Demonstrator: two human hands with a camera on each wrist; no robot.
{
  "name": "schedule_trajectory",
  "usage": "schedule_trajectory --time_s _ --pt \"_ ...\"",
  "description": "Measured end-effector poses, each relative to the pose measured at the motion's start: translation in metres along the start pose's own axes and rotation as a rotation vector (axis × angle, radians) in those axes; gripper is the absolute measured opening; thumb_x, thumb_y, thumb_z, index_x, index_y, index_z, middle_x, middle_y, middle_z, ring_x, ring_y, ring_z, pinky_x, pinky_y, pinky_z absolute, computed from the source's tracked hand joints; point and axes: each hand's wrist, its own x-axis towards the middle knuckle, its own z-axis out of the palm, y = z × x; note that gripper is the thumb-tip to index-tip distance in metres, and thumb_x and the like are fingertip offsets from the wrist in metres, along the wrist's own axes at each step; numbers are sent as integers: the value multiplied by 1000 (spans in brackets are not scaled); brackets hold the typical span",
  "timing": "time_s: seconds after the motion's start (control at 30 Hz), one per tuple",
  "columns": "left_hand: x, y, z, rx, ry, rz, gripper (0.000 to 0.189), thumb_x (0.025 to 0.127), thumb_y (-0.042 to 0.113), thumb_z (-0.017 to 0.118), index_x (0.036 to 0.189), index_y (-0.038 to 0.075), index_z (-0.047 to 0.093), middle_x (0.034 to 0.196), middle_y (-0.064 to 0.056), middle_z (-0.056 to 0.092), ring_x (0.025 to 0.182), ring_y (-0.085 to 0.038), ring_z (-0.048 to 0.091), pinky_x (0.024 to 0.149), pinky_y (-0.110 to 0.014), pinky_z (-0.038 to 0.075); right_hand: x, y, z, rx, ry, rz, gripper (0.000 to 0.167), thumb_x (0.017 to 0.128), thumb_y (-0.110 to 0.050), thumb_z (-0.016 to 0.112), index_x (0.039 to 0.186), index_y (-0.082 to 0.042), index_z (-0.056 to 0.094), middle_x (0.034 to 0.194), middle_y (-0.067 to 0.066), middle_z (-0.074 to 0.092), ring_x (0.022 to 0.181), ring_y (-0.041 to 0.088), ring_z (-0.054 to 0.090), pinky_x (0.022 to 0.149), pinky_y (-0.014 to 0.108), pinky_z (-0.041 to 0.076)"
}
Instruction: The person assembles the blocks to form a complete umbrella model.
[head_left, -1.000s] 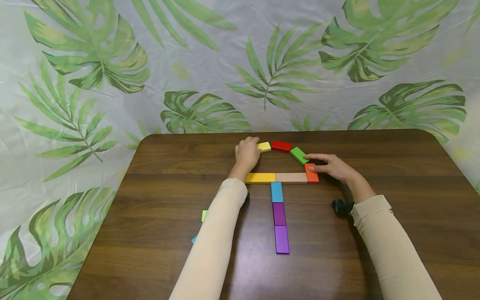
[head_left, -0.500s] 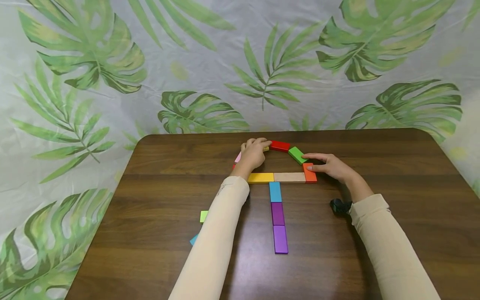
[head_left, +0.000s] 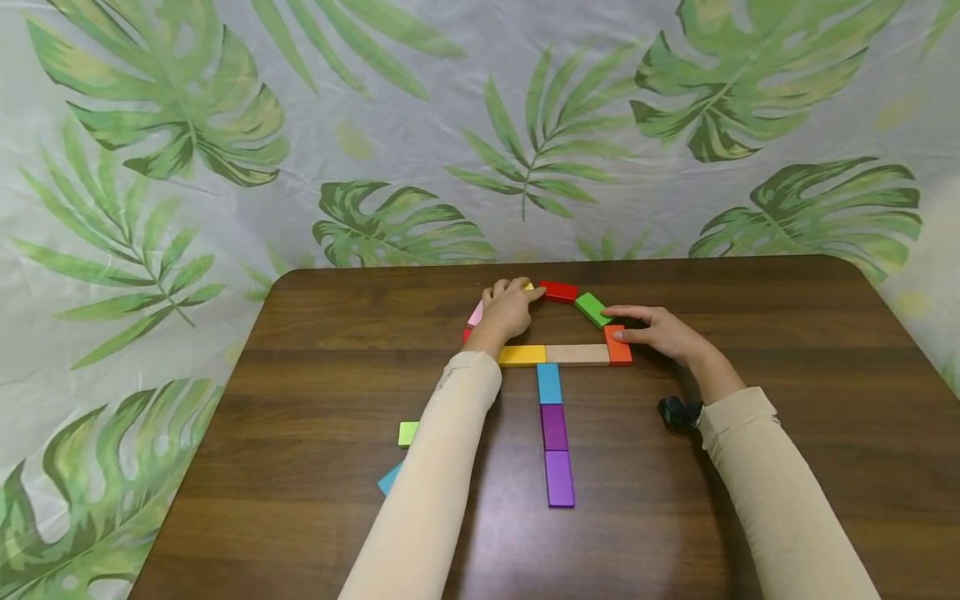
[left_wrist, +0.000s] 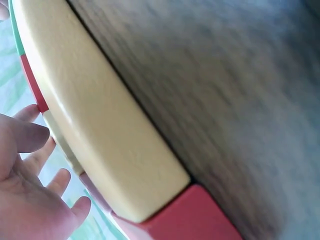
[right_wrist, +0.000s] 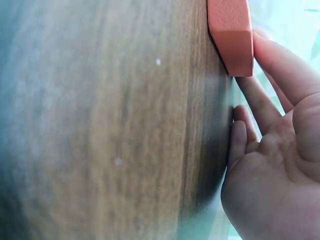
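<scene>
Flat coloured blocks form an umbrella-like outline. My left hand [head_left: 506, 310] lies over the pale yellow block [left_wrist: 64, 146] at the top left, fingers spread, one fingertip at the end of the red block [head_left: 558, 292]. It covers most of the pale yellow block in the head view. My right hand [head_left: 663, 332] rests at the right side, fingers extended, with the index finger by the green block [head_left: 590, 307] and the thumb on the orange block [head_left: 618, 355]. A pink block [head_left: 476, 315] and a second red block [head_left: 467, 335] show left of my left hand.
A golden yellow block [head_left: 523, 356] and a plain wood block [head_left: 577, 355] form the base row. Below run blue [head_left: 549, 383], dark purple [head_left: 553, 427] and light purple [head_left: 559, 478] blocks. Lime [head_left: 407, 433] and blue pieces lie by my left sleeve [head_left: 435, 467].
My left hand has shifted right along the pale yellow block toward the red one, uncovering the pink and left red blocks. My right hand stays at the green and orange blocks.
</scene>
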Motion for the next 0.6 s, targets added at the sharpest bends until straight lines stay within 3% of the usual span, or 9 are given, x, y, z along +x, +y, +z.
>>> schedule_trajectory --time_s 0.6 --pt "-3 -5 0 -59 -1 -2 65 88 -3 37 138 39 31 145 8 19 129 -24 15 103 -43 9 2 2 1 -2 0 8 53 86 -27 61 132 -8 46 138 18 33 129 36 21 99 55 17"
